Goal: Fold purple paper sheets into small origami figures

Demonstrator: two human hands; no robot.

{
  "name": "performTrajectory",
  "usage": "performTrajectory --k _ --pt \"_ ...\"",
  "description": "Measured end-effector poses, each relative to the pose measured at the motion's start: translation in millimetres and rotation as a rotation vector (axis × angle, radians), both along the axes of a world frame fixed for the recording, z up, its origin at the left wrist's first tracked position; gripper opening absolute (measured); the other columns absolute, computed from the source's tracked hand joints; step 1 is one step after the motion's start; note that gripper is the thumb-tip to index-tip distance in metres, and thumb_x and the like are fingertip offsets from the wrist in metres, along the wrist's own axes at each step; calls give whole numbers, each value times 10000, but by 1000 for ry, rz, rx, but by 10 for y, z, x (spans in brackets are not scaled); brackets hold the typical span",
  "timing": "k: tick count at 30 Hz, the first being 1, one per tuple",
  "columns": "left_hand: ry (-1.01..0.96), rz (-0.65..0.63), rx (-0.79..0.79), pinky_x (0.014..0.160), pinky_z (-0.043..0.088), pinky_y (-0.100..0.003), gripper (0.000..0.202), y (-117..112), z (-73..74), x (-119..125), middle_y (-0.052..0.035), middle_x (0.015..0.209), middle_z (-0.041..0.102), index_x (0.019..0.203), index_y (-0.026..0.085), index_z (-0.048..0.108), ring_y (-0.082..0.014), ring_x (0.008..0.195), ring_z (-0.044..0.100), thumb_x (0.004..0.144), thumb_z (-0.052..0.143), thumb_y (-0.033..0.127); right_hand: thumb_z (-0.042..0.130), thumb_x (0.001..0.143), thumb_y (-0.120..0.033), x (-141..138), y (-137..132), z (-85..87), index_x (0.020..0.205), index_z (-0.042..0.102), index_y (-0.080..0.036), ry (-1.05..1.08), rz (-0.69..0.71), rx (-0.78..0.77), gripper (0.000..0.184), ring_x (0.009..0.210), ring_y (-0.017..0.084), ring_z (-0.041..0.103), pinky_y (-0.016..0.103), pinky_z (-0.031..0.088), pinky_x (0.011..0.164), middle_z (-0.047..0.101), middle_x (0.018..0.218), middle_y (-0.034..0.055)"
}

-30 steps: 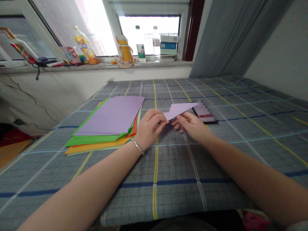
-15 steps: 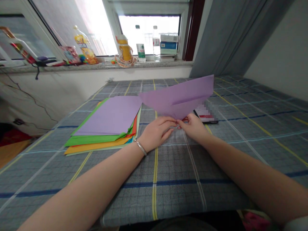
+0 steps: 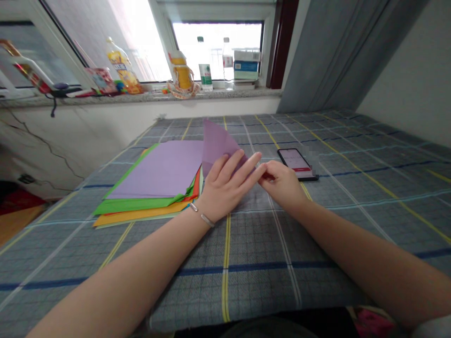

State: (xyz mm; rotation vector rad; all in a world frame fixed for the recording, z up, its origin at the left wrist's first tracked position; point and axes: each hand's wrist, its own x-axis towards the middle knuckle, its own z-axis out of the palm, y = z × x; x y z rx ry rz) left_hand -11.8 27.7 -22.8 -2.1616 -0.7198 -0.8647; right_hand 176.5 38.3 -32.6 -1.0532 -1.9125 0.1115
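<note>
A folded sheet of purple paper (image 3: 219, 141) stands tilted above the cloth, mostly behind my left hand. My left hand (image 3: 225, 183), with a silver bangle at the wrist, lies against the paper with its fingers stretched out and spread. Its fingertips reach close to my right hand (image 3: 282, 180). Thumb and fingers of the right hand are pinched together at the paper's right end; the exact grip is partly hidden. Left of my hands lies a stack of coloured paper, with a purple sheet (image 3: 162, 169) on top and green sheets (image 3: 134, 205) under it.
A phone (image 3: 298, 164) with a lit screen lies beyond my right hand on the checked cloth (image 3: 260, 281). Along the windowsill (image 3: 148, 97) stand a yellow cup (image 3: 183, 75), several bottles and a stack of boxes (image 3: 246, 65). A grey curtain (image 3: 324, 51) hangs at the right.
The purple paper's broad raised part has swung from the right over to the left, uncovering the phone. My left hand's fingers have spread and lifted onto the paper. The right hand has hardly moved.
</note>
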Motion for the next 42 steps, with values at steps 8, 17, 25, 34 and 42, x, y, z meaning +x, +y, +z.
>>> performTrajectory --k 8,17,25,34,42 --pt "53 129 167 1162 189 -487 221 -50 199 -40 45 999 691 1014 313 627 -198 1289 440 943 481 162 628 828 -174 53 9 27 754 610 -225 100 8 229 91 758 156 581 294 468 667 624 756 5" --pt "2 111 -146 808 384 -375 160 65 89 23 -13 960 691 1021 240 622 -182 891 581 962 493 313 543 805 -65 33 4 24 813 590 -211 -66 89 312 154 836 173 597 327 499 776 629 843 48" --pt "-7 92 -136 754 322 -387 163 95 18 70 -1 901 674 908 262 673 -190 835 542 948 520 303 525 801 -117 -20 -33 7 756 531 -213 -182 0 246 106 773 178 576 317 475 741 608 782 41" --pt "22 83 -150 772 308 -402 177 78 25 51 5 867 676 876 263 671 -192 849 524 950 512 287 546 777 -202 -17 -119 62 750 574 -212 -275 -189 175 40 788 205 601 335 444 719 650 764 28" --pt "20 81 -196 793 311 -416 182 85 7 37 -9 898 691 939 279 675 -202 873 533 953 493 288 553 745 -180 25 -93 42 742 582 -234 -191 -140 165 61 804 214 611 350 463 739 672 773 27"
